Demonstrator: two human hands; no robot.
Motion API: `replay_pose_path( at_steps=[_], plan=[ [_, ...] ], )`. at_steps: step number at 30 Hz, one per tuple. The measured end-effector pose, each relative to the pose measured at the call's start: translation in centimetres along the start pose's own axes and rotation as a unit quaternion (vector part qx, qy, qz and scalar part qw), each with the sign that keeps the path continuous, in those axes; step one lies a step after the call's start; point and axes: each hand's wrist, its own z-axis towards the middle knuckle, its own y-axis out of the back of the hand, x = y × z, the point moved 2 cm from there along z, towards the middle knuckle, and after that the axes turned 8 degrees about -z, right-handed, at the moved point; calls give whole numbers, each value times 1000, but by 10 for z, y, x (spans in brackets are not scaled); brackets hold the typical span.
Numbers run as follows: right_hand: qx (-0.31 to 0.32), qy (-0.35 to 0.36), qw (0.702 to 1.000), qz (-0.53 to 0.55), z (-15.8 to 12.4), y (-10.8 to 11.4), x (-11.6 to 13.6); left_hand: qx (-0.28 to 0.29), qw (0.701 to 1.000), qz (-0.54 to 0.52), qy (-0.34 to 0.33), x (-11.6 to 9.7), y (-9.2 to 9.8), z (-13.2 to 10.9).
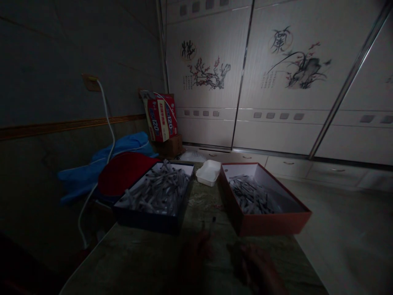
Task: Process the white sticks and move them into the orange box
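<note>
Low over the table, my left hand [199,248] is dim and blurred, its fingers closed around a small thin clear piece with a dark tip [213,223]. To its right is my right hand [256,262], over the near part of the table; shadow and motion blur hide its fingers. A dark blue box [147,221] beyond my left hand is heaped with thin pale and clear strip-like pieces [162,188]. Beyond my right hand, an orange-red box [273,225] holds a lower pile of similar pieces with dark parts [250,194].
A white plastic tray [209,174] stands between the boxes at the table's [129,254] far end. Left of the table are a red round item [123,174], blue fabric [82,174] and a hanging white cable [109,127]. Behind stand a red carton [161,119] and sliding cabinet doors [208,37].
</note>
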Motion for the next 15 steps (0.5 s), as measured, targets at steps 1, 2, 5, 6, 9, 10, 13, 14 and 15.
replay_pose_path(
  at_steps=[1,2,5,6,9,10,13,14,15],
  plan=[
    [6,0,1000,22,5,-7,3,8,998,62,-32,-3,5,0],
    [9,9,999,34,10,-13,5,21,990,125,-64,-6,10,0],
    [22,39,999,20,19,-27,3,46,940,304,-148,-5,19,3],
    [25,45,999,-3,21,-30,0,36,919,353,-172,-2,21,4],
    [7,101,987,-122,21,-32,-6,26,864,443,-239,11,22,5],
    [-8,129,977,-169,19,-31,-7,29,852,456,-258,15,22,5],
    [-26,172,942,-288,13,-32,-9,25,834,462,-299,21,21,2],
    [-21,176,933,-313,11,-33,-9,20,834,457,-310,22,20,1],
    [-15,181,926,-331,9,-33,-9,18,832,449,-325,22,19,0]
  ],
)
